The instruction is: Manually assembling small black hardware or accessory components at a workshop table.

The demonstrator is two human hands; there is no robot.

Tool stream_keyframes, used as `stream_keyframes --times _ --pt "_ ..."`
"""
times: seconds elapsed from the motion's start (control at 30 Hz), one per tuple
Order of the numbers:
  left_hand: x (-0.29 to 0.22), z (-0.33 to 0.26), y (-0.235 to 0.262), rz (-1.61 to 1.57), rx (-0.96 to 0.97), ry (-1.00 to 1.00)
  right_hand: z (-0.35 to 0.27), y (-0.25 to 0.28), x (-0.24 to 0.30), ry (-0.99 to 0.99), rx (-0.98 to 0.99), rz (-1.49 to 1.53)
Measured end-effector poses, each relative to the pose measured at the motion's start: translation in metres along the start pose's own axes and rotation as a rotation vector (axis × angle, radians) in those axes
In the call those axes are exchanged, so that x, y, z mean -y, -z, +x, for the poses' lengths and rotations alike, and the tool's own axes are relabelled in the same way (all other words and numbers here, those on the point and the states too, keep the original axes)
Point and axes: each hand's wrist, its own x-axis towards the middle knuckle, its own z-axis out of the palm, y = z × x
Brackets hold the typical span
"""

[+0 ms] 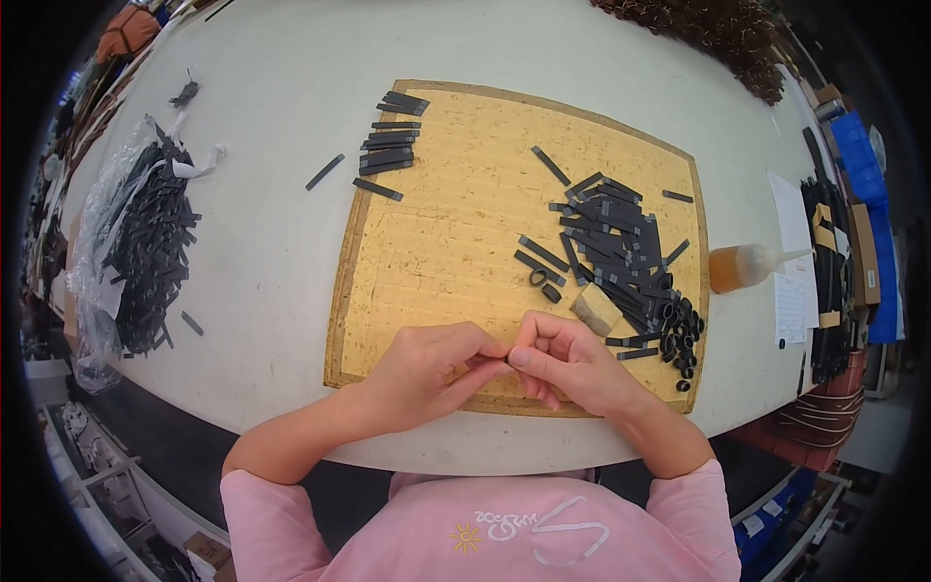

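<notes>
My left hand (427, 373) and my right hand (567, 361) meet over the near edge of a yellow board (446, 252). Both are closed, thumbs and fingertips pinched together on a small black piece (507, 358), mostly hidden by the fingers; it looks like one of the strips, but its shape is unclear. Beyond my right hand lies a heap of flat black strips (611, 233) with grey ends. Small black loops (681, 335) are gathered at the board's right edge. A tan block (596, 310) sits just past my right fingers.
More strips (390, 153) lie in a row at the board's far left corner. A plastic bag (97, 262) spilling black strips (155, 252) is on the left of the white table. A squeeze bottle of amber liquid (742, 268) lies at right, near papers (793, 281). Brown curly material (708, 34) is at the back.
</notes>
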Motion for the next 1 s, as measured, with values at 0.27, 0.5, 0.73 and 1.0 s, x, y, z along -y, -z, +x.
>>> stream_keyframes --times 0.27,0.5,0.73,1.0 --pt "0.001 0.0 -0.003 -0.317 -0.028 0.117 -0.002 0.003 0.008 -0.185 0.023 0.014" --pt "-0.001 0.0 0.002 -0.009 -0.047 -0.078 -0.002 0.011 0.005 -0.024 0.111 0.075" --pt "0.005 0.002 0.001 0.083 -0.068 -0.182 -0.002 0.015 0.005 -0.048 0.102 0.033" --pt "0.007 0.003 -0.002 0.209 -0.038 -0.239 0.0 0.013 0.0 -0.073 0.06 0.013"
